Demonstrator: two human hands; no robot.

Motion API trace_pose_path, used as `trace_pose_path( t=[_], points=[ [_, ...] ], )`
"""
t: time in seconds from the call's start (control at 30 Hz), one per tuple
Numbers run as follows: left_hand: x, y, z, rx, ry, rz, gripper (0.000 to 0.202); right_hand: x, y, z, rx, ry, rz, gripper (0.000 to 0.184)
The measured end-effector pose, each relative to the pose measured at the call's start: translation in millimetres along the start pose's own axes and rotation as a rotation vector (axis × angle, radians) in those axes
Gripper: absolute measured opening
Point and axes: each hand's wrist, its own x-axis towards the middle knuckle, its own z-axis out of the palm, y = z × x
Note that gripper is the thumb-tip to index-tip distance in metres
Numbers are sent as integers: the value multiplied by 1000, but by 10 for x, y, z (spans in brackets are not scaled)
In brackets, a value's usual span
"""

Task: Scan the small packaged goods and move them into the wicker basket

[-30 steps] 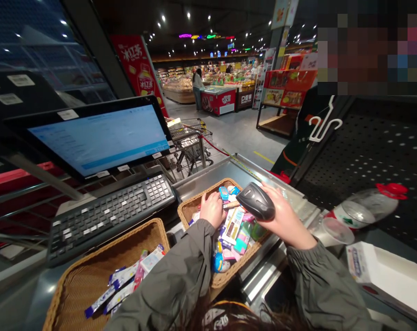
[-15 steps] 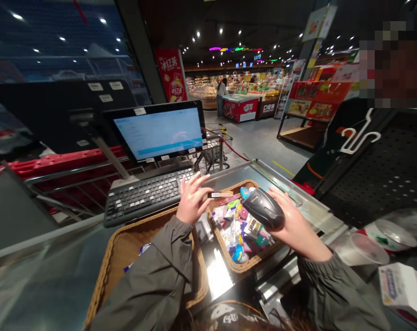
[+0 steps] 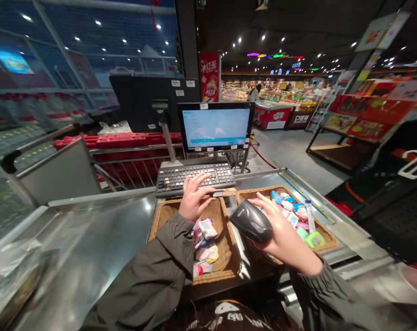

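Observation:
My left hand [image 3: 195,198] is at the far rim of the left wicker basket [image 3: 225,248], pinching a small brown stick-shaped item with a white barcode label [image 3: 222,193] by its end. Several wrapped snack packets [image 3: 203,243] lie in that basket below my hand. My right hand [image 3: 284,236] grips a black handheld barcode scanner [image 3: 250,221] and is over the right wicker basket [image 3: 327,236]. That basket holds several small colourful packaged goods [image 3: 294,212], partly hidden by my hand.
A black keyboard [image 3: 194,178] and a monitor [image 3: 215,125] stand just beyond the baskets. The baskets rest on a steel checkout counter [image 3: 101,230]. Behind are a red barrier [image 3: 125,140], a red freezer [image 3: 272,116] and a person [image 3: 254,93] in the store aisle.
The view has turned left. My left hand has carried the brown item left over the left basket. The right basket has fewer goods showing, and the scanner stays in my right hand.

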Motion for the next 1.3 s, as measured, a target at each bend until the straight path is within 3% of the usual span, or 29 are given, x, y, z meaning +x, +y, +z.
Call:
trace_pose_path(
  t=[0.3,0.6,0.8,1.0,1.1,1.3],
  points=[
    [-282,-223,-389,-9,-10,-76,17,292,-407,244,6,-66,-11,49],
    [-468,-330,-522,-61,21,-110,14,386,-668,372,11,-108,-17,46],
    [-521,-394,-532,-33,11,-134,15,349,-682,391,5,-106,-9,49],
    [-629,-495,-266,33,-66,-240,9,194,-508,370,-25,-7,49,49],
    [-718,-510,7,52,-150,-332,7,102,-404,357,-45,56,62,55],
    [-906,-540,576,108,-391,-444,13,-13,-313,305,-39,45,76,57]
  ],
)
